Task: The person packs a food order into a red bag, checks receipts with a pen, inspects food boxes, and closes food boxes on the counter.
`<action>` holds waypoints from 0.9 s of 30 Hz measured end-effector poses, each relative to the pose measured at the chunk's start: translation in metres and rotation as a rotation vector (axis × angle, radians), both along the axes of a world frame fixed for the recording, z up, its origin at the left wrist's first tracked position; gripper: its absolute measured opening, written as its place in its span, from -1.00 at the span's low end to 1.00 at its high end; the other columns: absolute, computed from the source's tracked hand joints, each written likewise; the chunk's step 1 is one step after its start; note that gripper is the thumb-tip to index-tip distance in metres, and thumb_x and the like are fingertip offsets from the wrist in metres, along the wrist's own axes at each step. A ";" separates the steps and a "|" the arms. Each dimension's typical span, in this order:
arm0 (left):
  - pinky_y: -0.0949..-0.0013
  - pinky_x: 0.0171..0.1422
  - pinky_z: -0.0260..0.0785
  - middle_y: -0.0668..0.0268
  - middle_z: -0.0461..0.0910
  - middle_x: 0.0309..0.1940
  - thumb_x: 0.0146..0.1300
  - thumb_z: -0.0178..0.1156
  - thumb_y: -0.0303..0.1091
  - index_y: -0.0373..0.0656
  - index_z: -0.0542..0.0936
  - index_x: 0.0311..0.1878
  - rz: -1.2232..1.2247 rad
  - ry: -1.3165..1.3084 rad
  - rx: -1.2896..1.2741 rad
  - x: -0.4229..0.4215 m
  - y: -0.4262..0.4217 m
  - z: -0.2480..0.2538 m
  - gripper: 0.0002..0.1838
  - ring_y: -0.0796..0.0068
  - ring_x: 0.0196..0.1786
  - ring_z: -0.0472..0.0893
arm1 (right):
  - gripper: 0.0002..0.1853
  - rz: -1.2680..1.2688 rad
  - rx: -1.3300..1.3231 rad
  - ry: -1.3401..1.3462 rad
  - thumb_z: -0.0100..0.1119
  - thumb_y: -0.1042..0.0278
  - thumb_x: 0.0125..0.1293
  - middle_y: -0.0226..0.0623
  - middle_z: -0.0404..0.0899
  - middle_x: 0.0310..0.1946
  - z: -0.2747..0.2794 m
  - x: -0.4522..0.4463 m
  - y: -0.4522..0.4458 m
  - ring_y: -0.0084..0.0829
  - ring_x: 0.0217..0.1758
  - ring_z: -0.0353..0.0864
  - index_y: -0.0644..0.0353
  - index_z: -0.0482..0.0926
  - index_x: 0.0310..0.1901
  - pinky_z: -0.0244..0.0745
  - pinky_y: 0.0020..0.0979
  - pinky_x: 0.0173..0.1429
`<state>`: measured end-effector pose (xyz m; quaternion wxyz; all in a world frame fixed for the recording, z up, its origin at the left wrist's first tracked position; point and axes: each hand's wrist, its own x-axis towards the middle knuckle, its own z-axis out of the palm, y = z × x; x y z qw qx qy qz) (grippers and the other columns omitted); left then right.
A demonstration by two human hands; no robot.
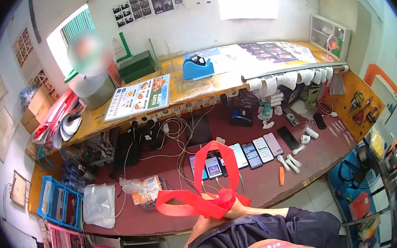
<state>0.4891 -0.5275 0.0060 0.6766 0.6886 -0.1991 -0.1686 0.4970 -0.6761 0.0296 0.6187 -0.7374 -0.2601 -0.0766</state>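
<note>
Broad red straps (216, 169) rise in two loops in front of the person's body, above the near edge of the dark red desk (146, 225). They meet in a bunched knot at the hands. My left hand (206, 221) and my right hand (235, 208) are close together at this bunch, mostly covered by the red material, so their fingers cannot be made out. Just beyond the straps, several phones (251, 155) lie in a row with white cables. An orange packet wrapped in clear plastic (148, 189) lies to the left.
A raised wooden shelf holds a menu (139, 97), a blue tape dispenser (198, 69) and papers. Clear bags (100, 206) and a blue basket (60, 202) are at left. An orange lighter (281, 176) and white rolled pieces (292, 163) lie right.
</note>
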 end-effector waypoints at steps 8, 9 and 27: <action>0.10 0.36 0.22 0.09 0.40 0.18 -0.23 0.55 -0.04 -0.20 0.28 0.29 0.021 0.008 -0.019 -0.003 -0.004 0.000 0.00 0.14 0.26 0.40 | -0.84 0.012 0.049 0.090 0.31 0.46 0.01 -0.18 0.57 -0.42 0.012 -0.005 0.000 -0.16 -0.31 0.61 0.25 0.54 -0.35 0.43 -0.22 -0.25; 0.10 0.37 0.22 0.09 0.39 0.19 -0.23 0.55 -0.04 -0.20 0.27 0.29 0.022 0.010 -0.022 -0.003 -0.004 0.000 0.00 0.14 0.26 0.39 | -0.83 0.010 0.045 0.078 0.32 0.46 0.02 -0.18 0.57 -0.42 0.012 -0.005 0.000 -0.17 -0.31 0.61 0.25 0.54 -0.36 0.43 -0.22 -0.25; 0.10 0.41 0.14 -0.02 0.25 0.25 -0.14 0.51 -0.02 -0.28 -0.15 0.49 0.316 -0.471 0.223 0.021 0.010 0.021 0.29 0.07 0.34 0.26 | -0.75 -0.441 0.118 -0.088 0.19 0.52 0.18 -0.37 0.55 -0.17 0.115 0.078 -0.093 -0.43 -0.12 0.54 0.22 0.53 -0.07 0.50 -0.31 -0.01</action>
